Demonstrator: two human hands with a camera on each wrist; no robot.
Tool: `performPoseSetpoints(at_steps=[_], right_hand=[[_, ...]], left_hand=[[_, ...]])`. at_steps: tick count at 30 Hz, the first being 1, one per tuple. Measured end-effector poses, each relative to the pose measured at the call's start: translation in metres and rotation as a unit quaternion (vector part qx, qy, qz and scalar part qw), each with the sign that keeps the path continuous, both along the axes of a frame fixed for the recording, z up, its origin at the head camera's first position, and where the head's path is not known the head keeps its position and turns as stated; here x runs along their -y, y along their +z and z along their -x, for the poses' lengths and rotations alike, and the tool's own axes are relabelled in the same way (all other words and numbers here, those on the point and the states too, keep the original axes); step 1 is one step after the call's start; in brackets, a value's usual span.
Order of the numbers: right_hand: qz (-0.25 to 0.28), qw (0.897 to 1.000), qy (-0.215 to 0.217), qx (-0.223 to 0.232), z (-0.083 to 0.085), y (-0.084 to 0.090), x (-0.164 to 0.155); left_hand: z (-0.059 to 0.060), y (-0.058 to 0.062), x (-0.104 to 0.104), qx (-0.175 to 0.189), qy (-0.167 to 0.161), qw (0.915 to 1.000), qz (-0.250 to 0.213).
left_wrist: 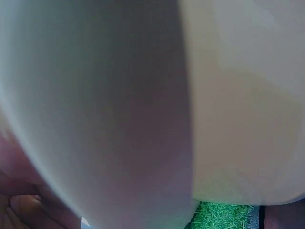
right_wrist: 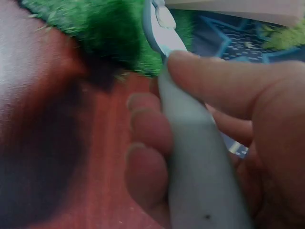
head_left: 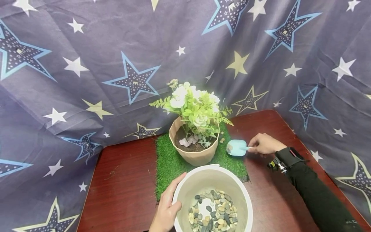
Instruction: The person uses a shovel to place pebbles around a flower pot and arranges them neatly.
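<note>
My right hand (head_left: 265,144) grips the handle of a small light-blue scoop (head_left: 239,148), its blade over the right edge of the grass mat. Pebbles lie in the scoop's blade, seen also in the right wrist view, where thumb and fingers wrap round the pale handle (right_wrist: 195,143). With the thumb over the rim and the fingers outside, my left hand (head_left: 167,206) holds the left side of a white bucket (head_left: 246,196). Grey, black and tan pebbles (head_left: 221,214) cover much of its bottom. In the left wrist view the bucket's wall (left_wrist: 95,105) fills most of the picture.
Behind the bucket, a beige flowerpot (head_left: 200,158) with white flowers (head_left: 188,96) and soil stands on a green grass mat (head_left: 165,161). A few pebbles (head_left: 222,140) lie beside the pot. The red-brown table (head_left: 124,193) ends against star-patterned cloth (head_left: 116,38).
</note>
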State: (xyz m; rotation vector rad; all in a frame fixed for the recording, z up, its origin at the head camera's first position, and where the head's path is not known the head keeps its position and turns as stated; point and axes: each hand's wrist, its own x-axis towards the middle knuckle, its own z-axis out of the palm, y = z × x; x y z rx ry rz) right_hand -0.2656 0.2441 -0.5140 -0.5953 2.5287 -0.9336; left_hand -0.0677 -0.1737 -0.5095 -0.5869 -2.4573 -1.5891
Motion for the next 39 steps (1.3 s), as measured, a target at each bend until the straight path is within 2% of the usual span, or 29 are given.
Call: performPoseSetpoints(at_steps=[5, 13, 23, 30, 39], right_hand=[[-0.019, 0.999, -0.017, -0.021, 0.004, -0.015, 0.01], [-0.061, 0.996, -0.035, -0.059, 0.012, -0.017, 0.024], [-0.119, 0.987, -0.033, -0.099, 0.014, 0.005, 0.042], [-0.161, 0.978, -0.02, -0.129, 0.011, 0.02, 0.05], [-0.154, 0.978, -0.018, -0.142, 0.009, 0.022, 0.051]], left_hand=[[0.0, -0.002, 0.0, 0.001, 0.0, 1.0, 0.006], [-0.001, -0.003, 0.0, 0.015, -0.005, 0.9999, -0.001], [-0.002, -0.004, 0.0, 0.047, -0.013, 0.9986, -0.02], [0.001, -0.006, -0.001, 0.019, -0.02, 0.9995, -0.014], [0.001, -0.002, -0.002, 0.03, -0.019, 0.9989, -0.03]])
